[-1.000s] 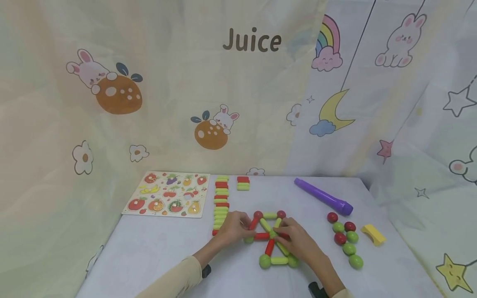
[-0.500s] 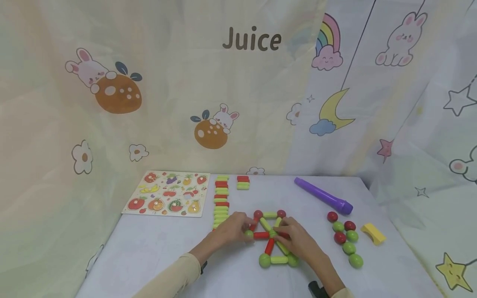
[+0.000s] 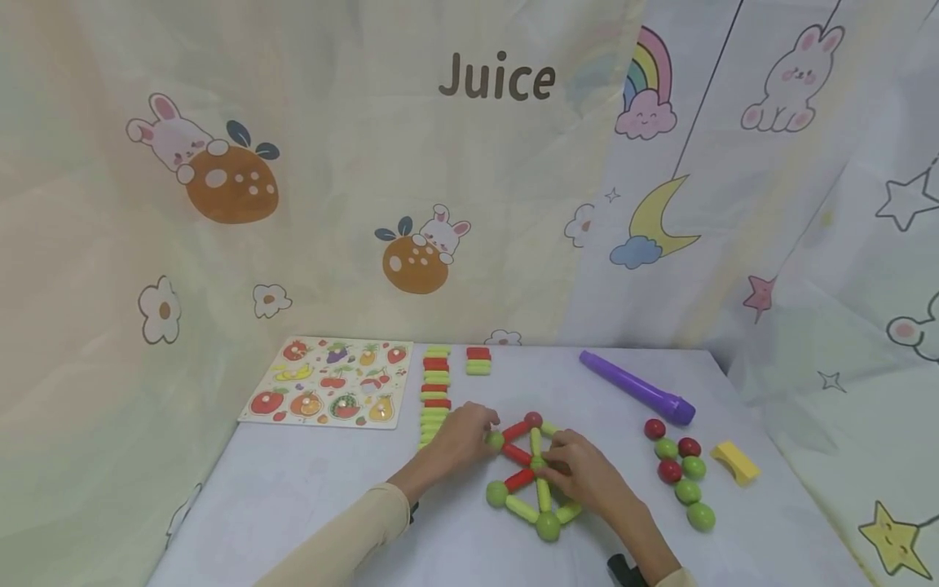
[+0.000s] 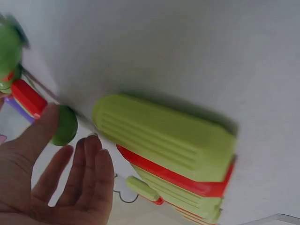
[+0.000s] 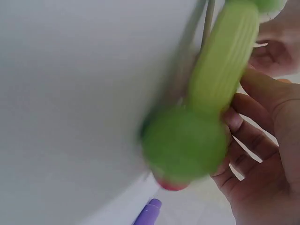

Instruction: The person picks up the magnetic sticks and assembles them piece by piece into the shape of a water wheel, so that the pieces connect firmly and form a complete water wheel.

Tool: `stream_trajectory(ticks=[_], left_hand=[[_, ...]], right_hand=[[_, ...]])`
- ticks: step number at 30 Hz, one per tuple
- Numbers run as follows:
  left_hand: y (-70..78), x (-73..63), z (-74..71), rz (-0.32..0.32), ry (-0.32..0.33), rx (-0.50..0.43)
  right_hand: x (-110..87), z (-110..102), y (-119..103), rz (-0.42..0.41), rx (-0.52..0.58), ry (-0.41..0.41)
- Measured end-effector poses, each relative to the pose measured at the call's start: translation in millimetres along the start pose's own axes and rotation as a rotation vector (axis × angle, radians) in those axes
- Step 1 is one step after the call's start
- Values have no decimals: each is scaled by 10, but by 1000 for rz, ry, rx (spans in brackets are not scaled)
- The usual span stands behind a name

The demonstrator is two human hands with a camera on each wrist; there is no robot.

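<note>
A wheel-shaped frame of toy magnetic rods and balls lies on the table, with red rods [image 3: 518, 454] and green rods [image 3: 543, 495] meeting at a green centre ball [image 3: 538, 465]. My left hand [image 3: 460, 440] holds a green corner ball [image 3: 495, 441] at the frame's left; in the left wrist view its thumb lies against that ball [image 4: 65, 125]. My right hand [image 3: 587, 469] pinches at the centre ball from the right and covers the frame's right side. A green rod [image 5: 225, 58] and a blurred green ball [image 5: 185, 143] stand before its fingers in the right wrist view.
A column of loose red and green rods [image 3: 436, 414] lies left of the frame, beside a fruit puzzle board [image 3: 330, 383]. A short stack of rods [image 3: 478, 361] is behind. To the right are a purple tube [image 3: 637, 387], several loose balls [image 3: 688, 491] and a yellow block [image 3: 735, 463].
The frame has turned clockwise about its centre ball, its top red ball shifting right and its lower balls left. My left hand has moved slightly away from me; the right has stayed put.
</note>
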State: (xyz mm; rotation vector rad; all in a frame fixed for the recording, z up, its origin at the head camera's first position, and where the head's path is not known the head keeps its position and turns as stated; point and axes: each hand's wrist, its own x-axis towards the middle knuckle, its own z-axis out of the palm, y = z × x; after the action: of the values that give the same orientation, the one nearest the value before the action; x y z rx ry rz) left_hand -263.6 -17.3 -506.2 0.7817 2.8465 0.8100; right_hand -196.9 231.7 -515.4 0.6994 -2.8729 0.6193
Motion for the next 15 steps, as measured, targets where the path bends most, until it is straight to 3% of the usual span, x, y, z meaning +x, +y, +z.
stream_trajectory(ticks=[5, 9, 12, 15], left_hand=[[48, 213, 61, -36, 37, -17], [33, 337, 47, -13, -10, -20], [-18, 422, -85, 26, -75, 14], [-84, 536, -250, 16, -73, 49]], right_hand=[[30, -44, -28, 31, -4, -16], [43, -48, -46, 64, -2, -24], [42, -41, -38, 62, 1, -46], [29, -29, -8, 58, 14, -76]])
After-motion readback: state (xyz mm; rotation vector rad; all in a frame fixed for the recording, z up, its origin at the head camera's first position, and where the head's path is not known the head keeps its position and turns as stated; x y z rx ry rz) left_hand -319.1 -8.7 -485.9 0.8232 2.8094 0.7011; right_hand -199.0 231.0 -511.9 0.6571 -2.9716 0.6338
